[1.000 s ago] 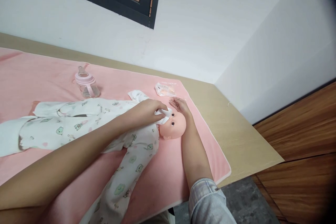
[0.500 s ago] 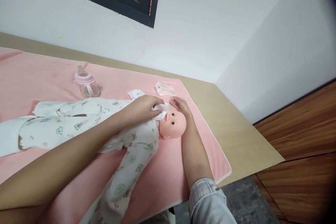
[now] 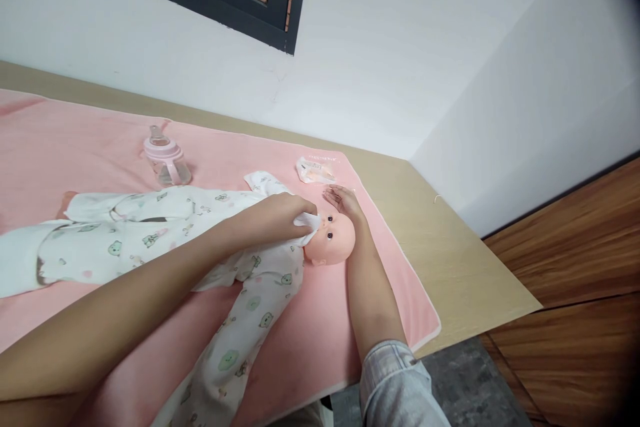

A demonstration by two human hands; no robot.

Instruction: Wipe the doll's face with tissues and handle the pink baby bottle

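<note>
A baby doll point(image 3: 336, 243) lies on its back on a pink blanket point(image 3: 320, 340), dressed in a white printed sleepsuit point(image 3: 263, 303). My left hand point(image 3: 280, 217) pinches a white tissue point(image 3: 306, 221) against the doll's mouth and chin, covering them. On the far side of the doll's head rests my right hand point(image 3: 344, 201), its fingers stretched out and holding nothing. My right forearm passes along the top of the head. Just beyond the right fingertips lies a small crumpled clear plastic packet point(image 3: 314, 170).
A pink-lidded baby bottle point(image 3: 167, 161) stands on the blanket past the doll's legs. The blanket covers much of a light wooden table point(image 3: 425, 233) set against a white wall point(image 3: 360, 60). Wooden cabinet panels point(image 3: 575, 267) are to the right.
My left hand has turned and shifted slightly down and inward over the doll's mouth, with the tissue still in it. My right hand has stayed where it was.
</note>
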